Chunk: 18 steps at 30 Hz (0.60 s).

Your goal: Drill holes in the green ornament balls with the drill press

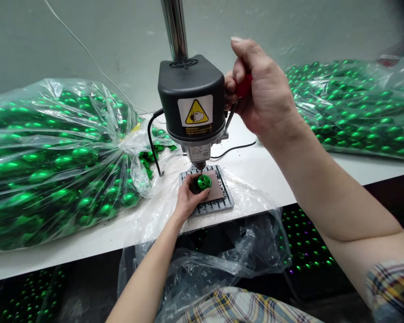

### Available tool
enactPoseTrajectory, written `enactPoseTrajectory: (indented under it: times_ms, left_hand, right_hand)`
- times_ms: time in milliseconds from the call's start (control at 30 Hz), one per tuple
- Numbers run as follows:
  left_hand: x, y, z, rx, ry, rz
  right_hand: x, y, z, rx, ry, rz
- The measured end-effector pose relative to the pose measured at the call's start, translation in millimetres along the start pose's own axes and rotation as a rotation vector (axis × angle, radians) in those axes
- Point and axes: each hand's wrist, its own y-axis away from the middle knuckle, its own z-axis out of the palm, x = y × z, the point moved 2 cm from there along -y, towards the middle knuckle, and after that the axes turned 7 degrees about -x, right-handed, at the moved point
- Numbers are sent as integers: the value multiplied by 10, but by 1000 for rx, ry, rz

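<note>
A black bench drill press [191,89] with a yellow warning label stands on the white table. Its bit points down at a shiny green ball [204,181], which appears to have dark marks or holes on top. My left hand [189,194] grips that ball between thumb and fingers on a brown board [216,188], which lies on the drill's slotted metal base [227,204]. My right hand [261,85] is raised beside the drill head, fingers wrapped round the red knob [244,85] of the feed lever. Dark shavings are scattered on the base.
Clear plastic bags full of green balls lie left [54,157] and right [350,103] on the white table [252,166]. Green pieces sit behind the drill's left side. An opened plastic bag [222,264] hangs over the front edge. More green balls [306,242] are below the table.
</note>
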Motion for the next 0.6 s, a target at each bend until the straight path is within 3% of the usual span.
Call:
enactPoseTrajectory:
  times_ms: [333,600]
  left_hand:
    - [-13,-4,10,4,86,-10]
    - [10,-1,19,2,100,-14]
  right_hand:
    - [30,-21,62,26,5,-57]
    - [49,292,73,-8,156,-264]
